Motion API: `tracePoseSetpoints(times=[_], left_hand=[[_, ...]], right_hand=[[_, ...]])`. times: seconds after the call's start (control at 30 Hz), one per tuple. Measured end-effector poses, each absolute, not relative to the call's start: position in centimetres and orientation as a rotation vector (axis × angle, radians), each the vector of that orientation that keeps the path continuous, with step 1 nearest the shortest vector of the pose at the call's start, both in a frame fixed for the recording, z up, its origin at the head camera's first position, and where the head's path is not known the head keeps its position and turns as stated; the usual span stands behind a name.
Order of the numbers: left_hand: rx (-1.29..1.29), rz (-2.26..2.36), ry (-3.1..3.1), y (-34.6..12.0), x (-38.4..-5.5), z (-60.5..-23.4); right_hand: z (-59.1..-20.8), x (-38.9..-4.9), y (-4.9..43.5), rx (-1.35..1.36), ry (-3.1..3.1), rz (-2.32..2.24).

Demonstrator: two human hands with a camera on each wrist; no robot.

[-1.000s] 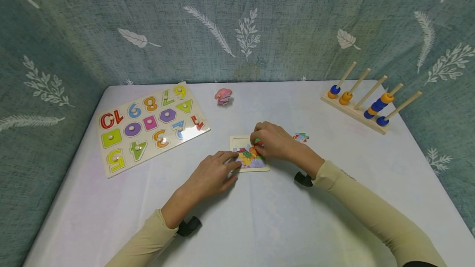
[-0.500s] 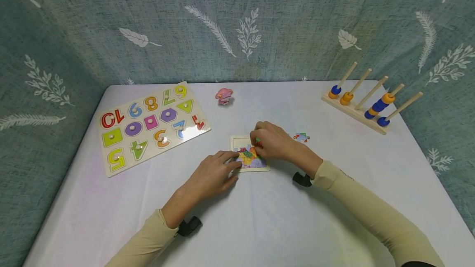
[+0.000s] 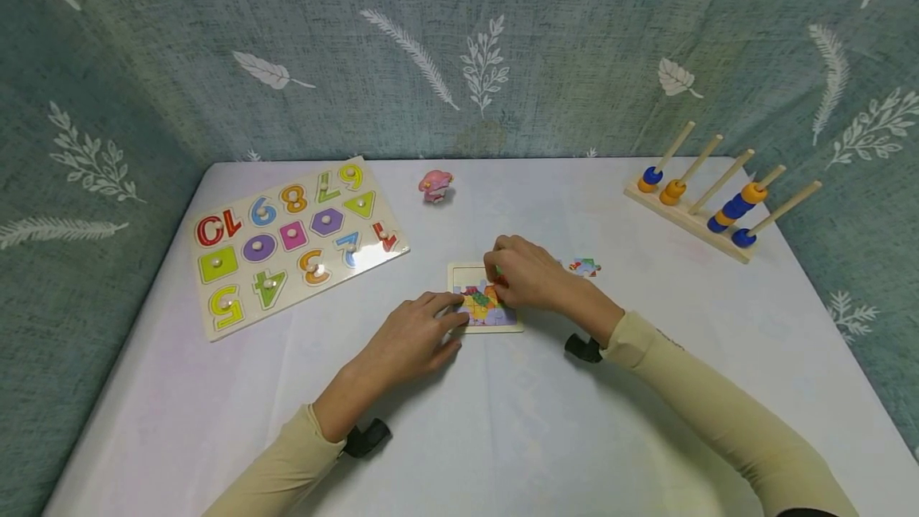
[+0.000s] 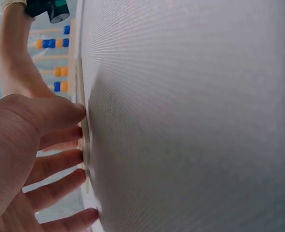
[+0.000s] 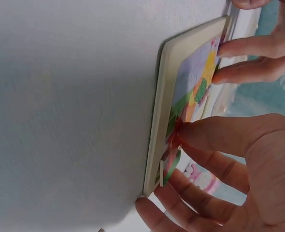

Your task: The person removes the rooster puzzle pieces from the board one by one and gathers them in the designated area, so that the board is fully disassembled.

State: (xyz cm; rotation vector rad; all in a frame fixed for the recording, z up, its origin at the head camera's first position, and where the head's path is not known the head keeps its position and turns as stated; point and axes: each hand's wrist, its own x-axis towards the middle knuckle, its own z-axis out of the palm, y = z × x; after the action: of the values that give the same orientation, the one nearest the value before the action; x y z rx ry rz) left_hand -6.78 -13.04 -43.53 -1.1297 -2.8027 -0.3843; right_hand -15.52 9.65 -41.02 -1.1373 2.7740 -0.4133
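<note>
A small jigsaw puzzle in a pale wooden frame (image 3: 468, 274) lies at the table's middle, its picture yellow, purple and orange, with bare board at the top left. The left hand (image 3: 412, 337) rests its fingertips on the puzzle's left side, fingers spread and fairly straight. Over the upper right corner, the right hand (image 3: 527, 271) pinches a red and green puzzle piece (image 5: 173, 166) between thumb and fingers. In the right wrist view the piece sits tilted against the frame's edge. A loose colourful puzzle piece (image 3: 585, 266) lies right of the right hand.
A number and shape peg board (image 3: 294, 242) lies at the left. Behind the puzzle stands a small pink figurine (image 3: 435, 186). At the back right is a wooden peg stand (image 3: 689, 218) with blue and orange beads. A patterned cloth (image 3: 309, 46) hangs behind the table.
Both hands stay almost in place. The right fingers shift very slightly at the frame's upper right, and less of the held puzzle piece shows in the head view now.
</note>
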Motion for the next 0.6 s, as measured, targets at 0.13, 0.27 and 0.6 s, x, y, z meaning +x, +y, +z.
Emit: tracePoseSetpoints(times=[0.13,0.27,0.6], left_hand=[[-1.128,-0.391,-2.806,-12.95,-6.76,-43.48],[-1.121,-0.399,-2.818,-12.86,-6.73,-43.44],[-1.119,-0.395,-2.82,-12.95,-6.75,-43.49]], right_hand=[[-40.91,-15.21,9.57,-1.144,2.796,-0.402],[-40.92,-15.0,9.51,-1.135,2.816,-0.378],[-41.38,-14.7,9.63,-1.169,2.889,-0.395]])
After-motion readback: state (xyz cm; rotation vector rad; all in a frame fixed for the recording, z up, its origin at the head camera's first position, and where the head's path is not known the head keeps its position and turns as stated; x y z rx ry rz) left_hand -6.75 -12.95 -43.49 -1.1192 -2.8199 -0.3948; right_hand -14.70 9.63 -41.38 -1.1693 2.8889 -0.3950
